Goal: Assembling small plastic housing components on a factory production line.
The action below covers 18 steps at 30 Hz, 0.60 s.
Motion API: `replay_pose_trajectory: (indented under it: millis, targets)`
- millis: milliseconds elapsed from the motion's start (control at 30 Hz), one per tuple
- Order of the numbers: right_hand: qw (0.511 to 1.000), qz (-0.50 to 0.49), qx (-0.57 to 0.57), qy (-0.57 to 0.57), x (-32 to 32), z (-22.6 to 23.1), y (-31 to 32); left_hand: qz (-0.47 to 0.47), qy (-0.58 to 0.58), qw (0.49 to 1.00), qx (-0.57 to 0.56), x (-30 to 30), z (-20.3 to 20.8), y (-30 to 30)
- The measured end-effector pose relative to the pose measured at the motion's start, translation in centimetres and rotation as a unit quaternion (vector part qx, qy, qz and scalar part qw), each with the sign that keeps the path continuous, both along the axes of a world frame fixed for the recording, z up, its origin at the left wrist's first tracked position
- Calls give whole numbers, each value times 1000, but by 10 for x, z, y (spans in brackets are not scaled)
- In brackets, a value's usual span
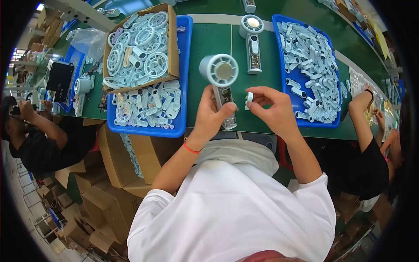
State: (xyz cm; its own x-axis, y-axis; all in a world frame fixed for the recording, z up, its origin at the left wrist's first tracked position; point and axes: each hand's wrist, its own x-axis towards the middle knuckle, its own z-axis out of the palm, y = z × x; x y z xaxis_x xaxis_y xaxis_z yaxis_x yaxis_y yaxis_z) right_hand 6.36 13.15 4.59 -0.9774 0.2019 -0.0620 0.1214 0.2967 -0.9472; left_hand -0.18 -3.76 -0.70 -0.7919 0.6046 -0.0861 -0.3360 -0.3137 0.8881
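My left hand [212,114] is closed round the handle of a small pale blue handheld fan [219,70], its round head pointing away from me. The front of the handle is uncovered, and dark electronics show inside. Just to the right, my right hand [274,110] pinches a small pale blue plastic piece [249,99] between thumb and fingertips, apart from the fan. Its exact kind is hard to make out. Farther off on the green table lies a second handheld fan [253,43] with its handle also uncovered.
A blue tray [308,70] of small pale blue plastic parts stands on the right. At left, another blue tray [185,52] bears a cardboard box [173,43] of round fan grilles and parts. Co-workers sit on both sides; cardboard boxes [111,205] stand on the floor at left.
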Motion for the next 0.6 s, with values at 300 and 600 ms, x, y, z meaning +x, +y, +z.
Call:
replay_pose_trajectory:
  millis: [300,600]
  targets:
    - [992,-113,-51,-10,10,3,-11,0,198,974,-114,4,-4,26]
    - [986,-106,-103,-73,12,9,0,-19,338,911,-235,10,2,24]
